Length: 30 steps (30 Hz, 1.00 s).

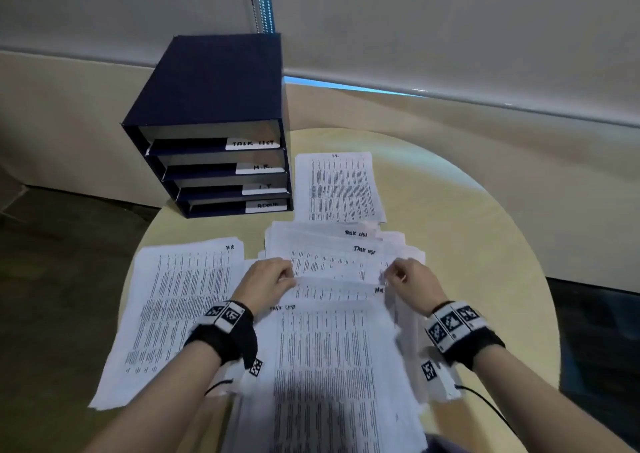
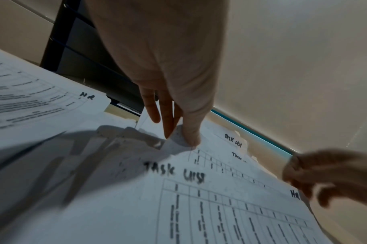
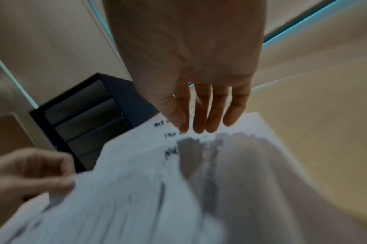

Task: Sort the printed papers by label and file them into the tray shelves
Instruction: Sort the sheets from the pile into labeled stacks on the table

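A dark blue tray unit stands at the table's back left, its shelves labelled TASK LIST, H.R., I.T and ADMIN from top to bottom. A loose pile of printed papers lies in the middle. My left hand pinches the left edge of a printed sheet in that pile, thumb on top. My right hand pinches the right edge of the pile beside an HR label. An HR pile lies to the left. An I.T. pile lies right of the tray unit. A Task List sheet lies nearest me.
The round pale wooden table has bare surface on its right side. A wall and a low ledge run behind the tray unit. Dark floor lies beyond the table's left and right edges. Cables hang from both wrist bands.
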Available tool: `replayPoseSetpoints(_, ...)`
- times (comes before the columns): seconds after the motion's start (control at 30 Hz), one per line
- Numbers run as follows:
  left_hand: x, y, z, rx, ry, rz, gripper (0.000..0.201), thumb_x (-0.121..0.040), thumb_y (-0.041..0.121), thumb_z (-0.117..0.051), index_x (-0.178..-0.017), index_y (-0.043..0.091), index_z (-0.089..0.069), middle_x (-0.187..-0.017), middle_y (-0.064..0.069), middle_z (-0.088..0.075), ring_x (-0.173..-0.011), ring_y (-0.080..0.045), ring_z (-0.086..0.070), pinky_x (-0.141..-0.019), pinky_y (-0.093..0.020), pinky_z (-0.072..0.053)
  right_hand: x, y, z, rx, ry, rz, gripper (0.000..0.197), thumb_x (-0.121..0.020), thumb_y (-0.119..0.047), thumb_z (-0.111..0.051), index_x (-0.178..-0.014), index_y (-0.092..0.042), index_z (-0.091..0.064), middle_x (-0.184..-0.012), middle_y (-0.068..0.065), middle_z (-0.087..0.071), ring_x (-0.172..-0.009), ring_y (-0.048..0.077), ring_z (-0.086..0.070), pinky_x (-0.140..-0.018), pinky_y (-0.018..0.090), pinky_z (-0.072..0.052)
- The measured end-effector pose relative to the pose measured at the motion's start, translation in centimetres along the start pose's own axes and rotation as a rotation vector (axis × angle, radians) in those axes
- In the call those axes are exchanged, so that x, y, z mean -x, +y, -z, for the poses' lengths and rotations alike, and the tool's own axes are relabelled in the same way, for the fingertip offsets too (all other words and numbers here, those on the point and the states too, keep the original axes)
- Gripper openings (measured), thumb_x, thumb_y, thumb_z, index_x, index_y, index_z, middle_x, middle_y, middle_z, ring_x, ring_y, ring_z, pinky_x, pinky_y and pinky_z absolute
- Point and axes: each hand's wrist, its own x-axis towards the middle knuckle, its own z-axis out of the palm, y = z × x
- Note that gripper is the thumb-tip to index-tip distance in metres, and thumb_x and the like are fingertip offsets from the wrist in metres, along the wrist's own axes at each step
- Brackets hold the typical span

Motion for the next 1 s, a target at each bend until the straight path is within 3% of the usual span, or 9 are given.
replayPoseSetpoints(0.1, 0.2, -0.2, 0.3, 0.032, -0.005, 0.030, 0.017, -0.093, 0.029, -0.058, -0.079, 0.020, -0.059, -0.083, 0.007, -0.061, -0.077, -0.010, -0.059, -0.074, -0.031, -0.054, 3.6, 1.0, -0.9, -0.041, 0.135, 0.001, 0.005, -0.091, -0.022, -0.054, -0.091, -0.018, -0.059, -0.087, -0.006, -0.050, -0.075, 0.011, -0.055, -0.060, 0.015, -0.039)
replayPoseSetpoints(0.17, 0.1, -0.6, 0.4, 0.031, -0.015, 0.034, 0.016, -0.093, 0.029, -0.060, -0.079, 0.020, -0.061, -0.082, 0.007, -0.063, -0.078, -0.011, -0.061, -0.077, -0.036, -0.055, 5.3, 0.3, -2.0, -0.070, 0.082, 0.053, 0.006, -0.090, -0.024, -0.056, -0.095, -0.021, -0.058, -0.093, -0.007, -0.052, -0.078, 0.007, -0.055, -0.072, 0.024, -0.049)
replayPoseSetpoints(0.27, -0.1, -0.8, 0.5, 0.013, -0.035, 0.034, 0.014, -0.094, 0.026, -0.057, -0.085, 0.019, -0.065, -0.088, 0.005, -0.064, -0.083, -0.014, -0.061, -0.083, -0.039, -0.054, 6.7, -1.5, -3.8, 0.005, -0.090, 0.086, 0.040, -0.088, -0.029, -0.059, -0.126, -0.022, -0.050, -0.121, -0.001, -0.044, -0.104, 0.012, -0.047, -0.094, 0.029, -0.046)
replayPoseSetpoints(0.33, 0.1, -0.9, 0.5, -0.007, -0.022, 0.004, 0.015, -0.096, 0.022, -0.053, -0.107, 0.020, -0.063, -0.107, 0.006, -0.057, -0.097, -0.013, -0.057, -0.094, -0.033, -0.047, 6.6, -2.8, -4.5, 0.073, -0.089, 0.076, 0.050, -0.086, -0.029, -0.058, -0.134, -0.024, -0.043, -0.130, 0.004, -0.038, -0.118, 0.019, -0.037, -0.097, 0.034, -0.043)
replayPoseSetpoints(0.4, 0.6, -1.1, 0.5, -0.014, 0.026, -0.020, 0.025, -0.097, 0.017, -0.050, -0.120, 0.023, -0.055, -0.118, 0.006, -0.043, -0.100, -0.010, -0.051, -0.095, -0.027, -0.042, 6.1, -3.9, -4.9, 0.160, -0.051, 0.059, 0.044, -0.085, -0.031, -0.058, -0.128, -0.024, -0.048, -0.125, 0.005, -0.041, -0.114, 0.020, -0.037, -0.094, 0.035, -0.043)
replayPoseSetpoints(0.57, 2.0, -2.0, 0.6, -0.091, 0.033, -0.015, 0.014, -0.096, 0.022, -0.052, -0.108, 0.021, -0.060, -0.112, 0.005, -0.045, -0.107, -0.012, -0.049, -0.098, -0.033, -0.044, 5.1, -4.1, -4.5, 0.218, 0.079, 0.161, 0.012, -0.090, -0.027, -0.057, -0.095, -0.016, -0.061, -0.096, -0.001, -0.050, -0.083, 0.013, -0.039, -0.090, 0.031, -0.041)
replayPoseSetpoints(0.67, 2.2, -2.8, 0.7, -0.114, 0.003, -0.002, 0.013, -0.097, 0.026, -0.052, -0.105, 0.021, -0.061, -0.110, 0.004, -0.046, -0.113, -0.015, -0.050, -0.100, -0.037, -0.043, 5.2, -3.3, -4.0, 0.176, 0.037, 0.250, 0.010, -0.091, -0.022, -0.055, -0.088, -0.014, -0.061, -0.090, 0.000, -0.059, -0.081, 0.016, -0.050, -0.088, 0.029, -0.042)
replayPoseSetpoints(0.87, 1.8, -1.3, 0.3, -0.092, 0.000, -0.021, 0.017, -0.099, 0.026, -0.047, -0.107, 0.020, -0.061, -0.104, 0.005, -0.051, -0.100, -0.012, -0.052, -0.094, -0.029, -0.042, 5.8, -1.3, -2.2, 0.221, 0.036, 0.363, 0.011, -0.092, -0.015, -0.053, -0.086, -0.010, -0.062, -0.084, 0.004, -0.066, -0.077, 0.023, -0.060, -0.068, 0.024, -0.041)
replayPoseSetpoints(1.0, 1.0, -0.4, 0.0, -0.050, -0.058, -0.031, 0.021, -0.098, 0.020, -0.047, -0.104, 0.016, -0.067, -0.106, 0.000, -0.058, -0.101, -0.016, -0.054, -0.094, -0.032, -0.043, 6.6, -0.2, -1.6, 0.300, 0.170, 0.485, 0.008, -0.081, -0.016, -0.070, -0.076, -0.015, -0.063, -0.084, 0.003, -0.066, -0.073, 0.021, -0.059, -0.068, 0.029, -0.045)
